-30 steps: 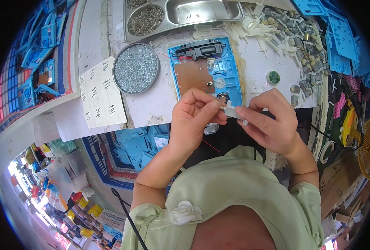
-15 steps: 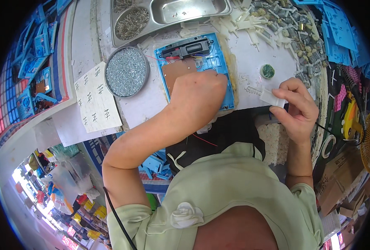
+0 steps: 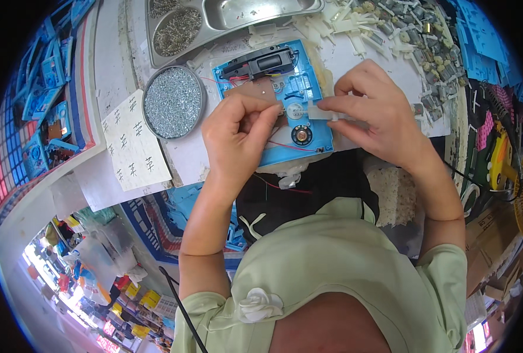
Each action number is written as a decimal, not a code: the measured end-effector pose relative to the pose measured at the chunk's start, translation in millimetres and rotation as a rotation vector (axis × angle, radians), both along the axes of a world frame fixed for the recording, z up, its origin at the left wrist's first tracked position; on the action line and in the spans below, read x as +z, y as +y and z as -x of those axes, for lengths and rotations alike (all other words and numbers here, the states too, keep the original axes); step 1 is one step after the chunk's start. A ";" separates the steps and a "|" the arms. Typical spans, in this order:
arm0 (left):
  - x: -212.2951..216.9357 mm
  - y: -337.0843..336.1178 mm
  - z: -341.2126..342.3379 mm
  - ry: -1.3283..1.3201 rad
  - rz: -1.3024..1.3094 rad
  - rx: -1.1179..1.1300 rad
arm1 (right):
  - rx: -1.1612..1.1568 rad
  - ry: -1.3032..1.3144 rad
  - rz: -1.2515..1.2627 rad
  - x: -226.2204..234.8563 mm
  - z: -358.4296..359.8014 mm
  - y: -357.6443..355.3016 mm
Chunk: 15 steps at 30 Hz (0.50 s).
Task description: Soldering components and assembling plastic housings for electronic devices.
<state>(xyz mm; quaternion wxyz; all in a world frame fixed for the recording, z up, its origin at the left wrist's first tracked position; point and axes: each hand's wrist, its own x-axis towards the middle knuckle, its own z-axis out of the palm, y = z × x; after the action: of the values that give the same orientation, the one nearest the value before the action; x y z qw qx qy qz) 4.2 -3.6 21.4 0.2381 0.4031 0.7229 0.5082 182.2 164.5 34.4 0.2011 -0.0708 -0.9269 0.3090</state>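
Observation:
In front of me lies a blue plastic housing with a black module, a brown circuit board and a small round speaker-like part. My right hand pinches a white translucent plastic piece over the housing's right edge. Beside that piece sits a round translucent disc. My left hand is closed over the housing's left side, thumb and forefinger together near the disc. Whatever is between those fingertips is too small to make out. A thin red wire runs below them.
Left of the housing stands a round dish full of small screws, on a handwritten paper sheet. Behind is a metal compartment tray with small metal parts. Motors and white plastic pieces pile up at the back right.
My left hand has drawn back left from the middle of the housing, uncovering the speaker-like part and disc. My right hand has brought the white piece leftward over the housing.

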 end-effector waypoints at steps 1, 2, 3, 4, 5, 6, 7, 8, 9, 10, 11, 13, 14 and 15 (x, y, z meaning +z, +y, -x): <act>-4.3 -1.5 -0.5 -0.034 -0.009 0.032 | 0.022 -0.006 -0.037 0.3 3.7 0.5; -6.7 -1.0 -0.6 -0.024 -0.018 0.030 | 0.045 -0.010 -0.075 1.4 7.6 1.2; -9.1 0.2 -0.3 -0.015 -0.028 0.028 | 0.060 -0.011 -0.100 3.5 12.3 1.3; -10.8 0.9 -0.1 -0.006 -0.038 0.027 | 0.074 -0.012 -0.126 5.6 17.3 1.1; -11.8 0.7 -0.6 -0.028 -0.039 0.033 | 0.090 -0.014 -0.151 6.5 20.9 0.7; -12.6 0.4 -1.1 -0.050 -0.040 0.041 | 0.108 -0.014 -0.142 5.9 23.3 0.6; -13.3 -0.1 -1.2 -0.072 -0.041 0.048 | 0.126 -0.014 -0.134 5.0 25.8 1.0; -14.1 -0.6 -0.7 -0.066 -0.035 0.042 | 0.146 -0.014 -0.126 3.6 28.4 2.2; -14.7 -1.2 -0.1 -0.059 -0.030 0.037 | 0.166 0.002 -0.056 -0.6 30.1 5.2; -15.2 -1.9 0.4 -0.053 -0.025 0.032 | 0.186 0.017 0.014 -7.6 30.0 9.1; -14.7 -2.0 -0.3 -0.081 -0.033 0.034 | 0.204 0.034 0.084 -14.0 28.4 11.2; -12.5 0.2 -2.2 -0.137 -0.063 0.034 | 0.130 0.046 0.242 -32.0 18.6 8.8; -13.5 0.4 -1.9 -0.122 -0.066 0.029 | 0.091 0.052 0.322 -38.6 16.0 7.0; -15.3 0.1 -1.2 -0.108 -0.069 0.021 | 0.114 0.088 0.274 -42.6 17.4 7.0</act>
<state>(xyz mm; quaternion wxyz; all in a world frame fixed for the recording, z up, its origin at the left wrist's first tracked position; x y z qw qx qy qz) 5.3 -3.6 6.2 0.2573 0.3752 0.6952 0.5565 164.8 171.6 -8.2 0.2122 -0.0312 -0.8687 0.4465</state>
